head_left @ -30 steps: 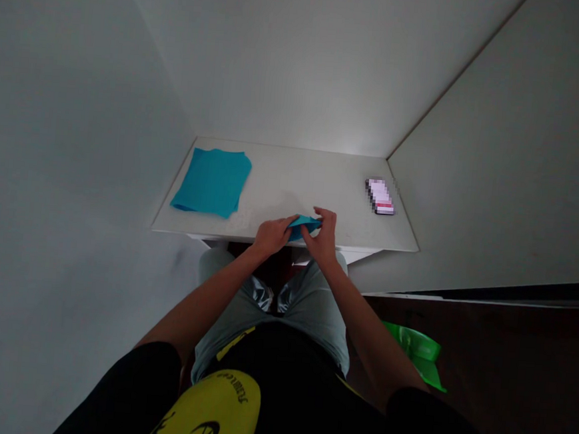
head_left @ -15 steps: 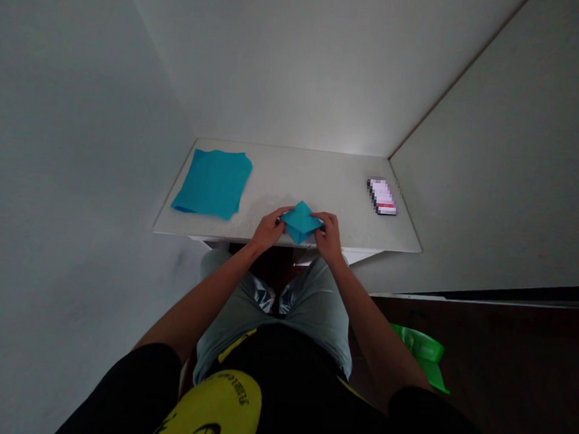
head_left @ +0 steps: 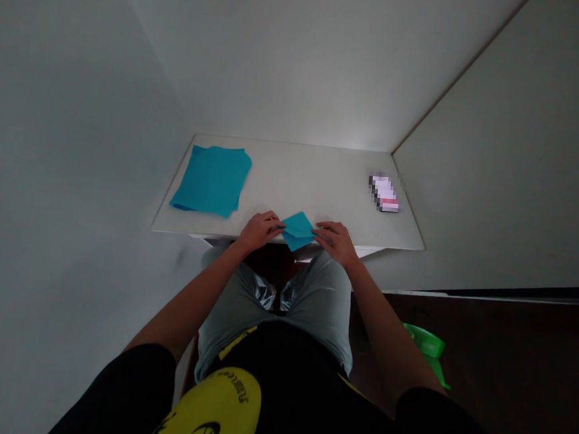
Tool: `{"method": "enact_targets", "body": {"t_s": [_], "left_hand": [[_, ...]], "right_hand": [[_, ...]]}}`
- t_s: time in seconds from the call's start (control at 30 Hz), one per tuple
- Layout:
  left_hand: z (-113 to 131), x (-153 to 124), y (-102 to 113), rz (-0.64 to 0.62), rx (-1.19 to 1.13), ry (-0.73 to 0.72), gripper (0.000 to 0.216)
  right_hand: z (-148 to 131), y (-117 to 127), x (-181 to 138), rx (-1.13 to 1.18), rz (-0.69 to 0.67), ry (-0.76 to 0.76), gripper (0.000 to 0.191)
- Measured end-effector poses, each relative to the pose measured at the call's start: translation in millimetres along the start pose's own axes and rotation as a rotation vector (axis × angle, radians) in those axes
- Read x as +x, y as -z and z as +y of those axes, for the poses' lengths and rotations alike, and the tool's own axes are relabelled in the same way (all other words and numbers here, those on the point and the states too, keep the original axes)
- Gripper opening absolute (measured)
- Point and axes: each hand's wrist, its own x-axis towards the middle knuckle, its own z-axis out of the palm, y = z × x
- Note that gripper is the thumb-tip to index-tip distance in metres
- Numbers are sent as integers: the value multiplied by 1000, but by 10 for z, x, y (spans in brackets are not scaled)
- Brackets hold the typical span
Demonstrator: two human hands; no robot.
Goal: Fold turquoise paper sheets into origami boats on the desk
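Observation:
A small folded blue paper [head_left: 299, 226], roughly diamond-shaped with a crease across its middle, is held at the front edge of the white table. My left hand [head_left: 261, 231] pinches its left corner between thumb and fingers. At the opposite corner, my right hand [head_left: 336, 241] pinches the paper the same way. The paper's lower point hangs a little past the table edge. Further left lies a stack of blue paper sheets [head_left: 213, 179], apart from both hands.
On the right of the white table [head_left: 317, 179] lies a phone [head_left: 385, 193], its screen blurred out. Walls close in behind and on both sides. My legs are below the front edge. A green plastic object [head_left: 427, 345] stands on the dark floor at the right.
Both hands have moved slightly apart and nearer to me. Between them the folded paper has come lower and tilted, and its shape looks flatter than before.

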Motion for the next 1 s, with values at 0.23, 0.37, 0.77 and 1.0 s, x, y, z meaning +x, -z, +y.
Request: {"method": "enact_targets", "body": {"t_s": [0.23, 0.37, 0.77, 1.0], "left_hand": [[86, 184, -61, 50, -63, 190, 30], [133, 195, -83, 99, -38, 240, 24], [40, 116, -63, 66, -162, 141, 20], [218, 174, -133, 113, 56, 195, 35]], "right_hand": [[-17, -142, 115, 3, 137, -186, 31], [-6, -133, 115, -2, 127, -154, 26], [-41, -50, 20, -12, 68, -99, 28], [-248, -142, 138, -193, 133, -281, 31]]}}
